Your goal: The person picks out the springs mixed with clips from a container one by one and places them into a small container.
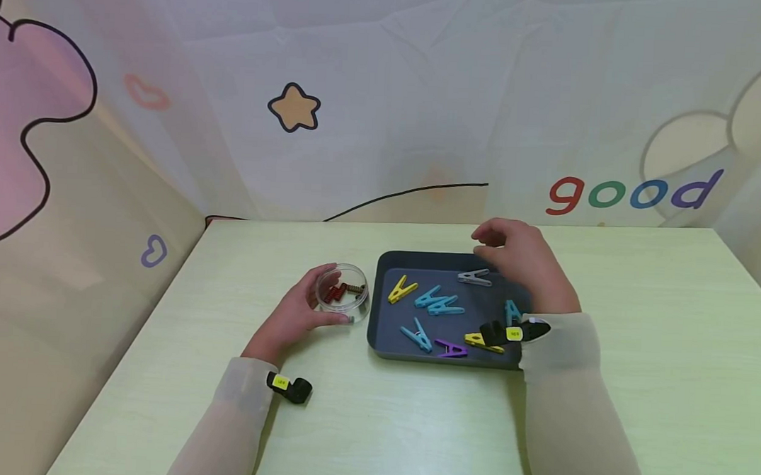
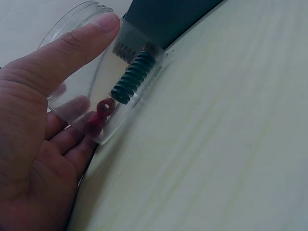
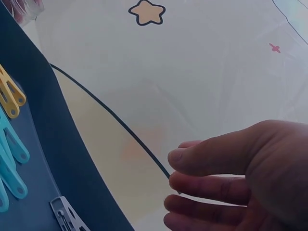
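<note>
My left hand [image 1: 294, 312] grips a clear round jar [image 1: 358, 307] beside the tray's left edge, thumb on the near side and fingers round the far side. Inside the jar lie red coil springs [image 1: 335, 293] and a green spring [image 2: 133, 77]. Over the far right part of the dark grey tray [image 1: 382, 344] hovers my right hand [image 1: 523, 258], its fingers loosely bent with nothing between them. Nearest to it in the tray is a grey clothespin [image 1: 474, 277].
Several more clothespins lie in the tray: yellow [image 1: 403, 289], blue [image 1: 446, 306] and purple [image 1: 451, 349]. A second yellow clothespin [image 1: 492, 345] is partly hidden by the right wrist camera [image 1: 494, 334]. The pale wooden table [image 1: 398, 422] meets a printed backdrop [image 1: 385, 124] behind.
</note>
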{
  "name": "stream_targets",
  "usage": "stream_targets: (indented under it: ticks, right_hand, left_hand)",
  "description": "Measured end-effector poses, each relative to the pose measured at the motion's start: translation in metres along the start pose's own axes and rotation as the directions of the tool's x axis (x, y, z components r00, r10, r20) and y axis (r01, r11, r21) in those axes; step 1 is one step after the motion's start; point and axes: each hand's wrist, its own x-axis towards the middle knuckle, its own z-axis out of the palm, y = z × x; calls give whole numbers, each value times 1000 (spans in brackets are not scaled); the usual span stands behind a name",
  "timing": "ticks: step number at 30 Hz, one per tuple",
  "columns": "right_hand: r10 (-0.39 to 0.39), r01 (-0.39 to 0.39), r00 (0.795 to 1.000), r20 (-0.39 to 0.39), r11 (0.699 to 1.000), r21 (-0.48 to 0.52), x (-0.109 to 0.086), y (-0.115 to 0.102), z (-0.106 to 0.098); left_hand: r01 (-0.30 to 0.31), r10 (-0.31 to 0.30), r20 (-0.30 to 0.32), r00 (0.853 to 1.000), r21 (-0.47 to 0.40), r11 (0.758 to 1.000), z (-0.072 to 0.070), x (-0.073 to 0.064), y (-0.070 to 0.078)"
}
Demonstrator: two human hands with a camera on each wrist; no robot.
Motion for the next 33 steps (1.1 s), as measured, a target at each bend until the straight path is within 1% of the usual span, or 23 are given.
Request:
stream_targets:
  ticks: [5,10,22,27,33]
  right_hand:
    - [54,-53,998,34,998,-13,1,3,-2]
    - [90,-89,994,67,996,-26,1,7,-3]
    - [140,-135,985,101,989,-61,5,16,1]
    - [158,-151,982,103,986,-77,6,20,3]
    - [154,-144,984,87,984,-106,9,26,6]
  left_hand:
    - [0,0,-1,1000,2,1000,0,1,-1]
    - [0,0,0,1000,-3,1000,0,0,-1]
    - [-7,7,-3,1000,4,1000,0,0,-1]
    - [-1,2,-4,1000,11,1000,0,0,0]
    - [-7,7,-2,1000,12,1000,0,0,-1]
